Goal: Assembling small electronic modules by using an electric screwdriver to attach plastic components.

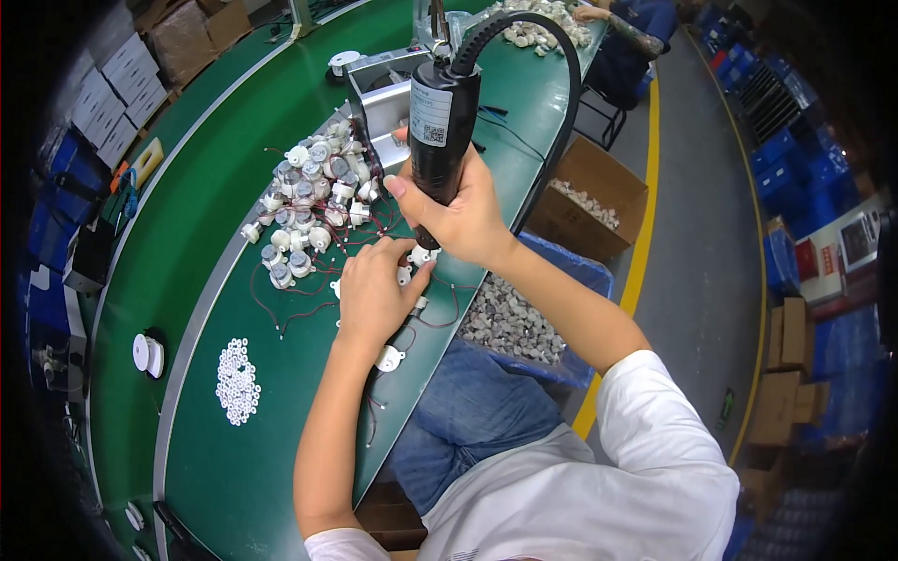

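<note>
A black electric screwdriver (447, 122) hangs upright from above, with a thick cable looping off its top. My right hand (463, 210) is wrapped round its lower body. Beneath the tip, my left hand (379, 285) pinches a small white motor part (423, 255) on the green table, its fingers curled about it. The exact contact of tip and part is hidden by my fingers. Close to my left wrist lies another round white part (388, 358). Beyond my left hand is a heap of small white motors (313, 192) with thin red and black wires.
Small white rings (238, 381) lie in a pile on the green table (281, 449). A metal box-shaped fixture (385, 98) stands behind the heap. To my right are a blue-lined bin of grey parts (514, 323) and a cardboard box (608, 173). A co-worker (641, 33) sits at the far end.
</note>
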Demonstrator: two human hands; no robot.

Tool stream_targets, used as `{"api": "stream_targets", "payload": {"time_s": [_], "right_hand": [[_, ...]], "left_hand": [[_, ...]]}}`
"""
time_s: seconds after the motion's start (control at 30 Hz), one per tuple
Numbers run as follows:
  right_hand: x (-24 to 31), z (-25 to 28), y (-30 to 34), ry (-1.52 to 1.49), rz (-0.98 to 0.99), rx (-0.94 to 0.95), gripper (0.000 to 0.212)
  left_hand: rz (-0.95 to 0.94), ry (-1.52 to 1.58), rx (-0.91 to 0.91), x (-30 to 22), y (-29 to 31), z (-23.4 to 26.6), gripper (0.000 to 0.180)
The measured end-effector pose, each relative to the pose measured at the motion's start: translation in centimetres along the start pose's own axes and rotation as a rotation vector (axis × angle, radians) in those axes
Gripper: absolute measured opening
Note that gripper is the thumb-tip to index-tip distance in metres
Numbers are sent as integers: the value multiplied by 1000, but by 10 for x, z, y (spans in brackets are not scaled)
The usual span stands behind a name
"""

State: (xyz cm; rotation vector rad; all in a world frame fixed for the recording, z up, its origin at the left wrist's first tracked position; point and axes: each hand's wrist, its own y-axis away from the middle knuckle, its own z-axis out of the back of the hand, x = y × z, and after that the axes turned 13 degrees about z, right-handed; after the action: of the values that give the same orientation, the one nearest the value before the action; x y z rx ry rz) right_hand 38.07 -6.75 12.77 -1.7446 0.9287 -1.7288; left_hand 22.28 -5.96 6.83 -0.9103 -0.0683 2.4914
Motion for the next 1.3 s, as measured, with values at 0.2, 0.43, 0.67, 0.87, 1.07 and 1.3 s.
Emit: {"api": "stream_targets", "payload": {"time_s": [0.2, 0.43, 0.67, 0.87, 1.07, 1.3], "right_hand": [[-6, 1, 4, -30, -25, -6, 47], [-2, -5, 10, -72, -59, -23, 42], [-2, -8, 16, -9, 23, -35, 37], [-4, -5, 19, 9, 36, -56, 36], [-7, -2, 12, 22, -10, -64, 42], [-16, 15, -74, 146, 239, -158, 42]], "left_hand": [[-9, 55, -13, 1, 0, -3, 33], [-26, 101, -18, 3, -3, -4, 30], [-40, 98, -33, -3, -3, -1, 28], [11, 115, 22, -16, -5, 4, 24], [85, 131, 108, -7, -8, 1, 29], [-116, -32, -223, -8, 0, 14, 41]]}}
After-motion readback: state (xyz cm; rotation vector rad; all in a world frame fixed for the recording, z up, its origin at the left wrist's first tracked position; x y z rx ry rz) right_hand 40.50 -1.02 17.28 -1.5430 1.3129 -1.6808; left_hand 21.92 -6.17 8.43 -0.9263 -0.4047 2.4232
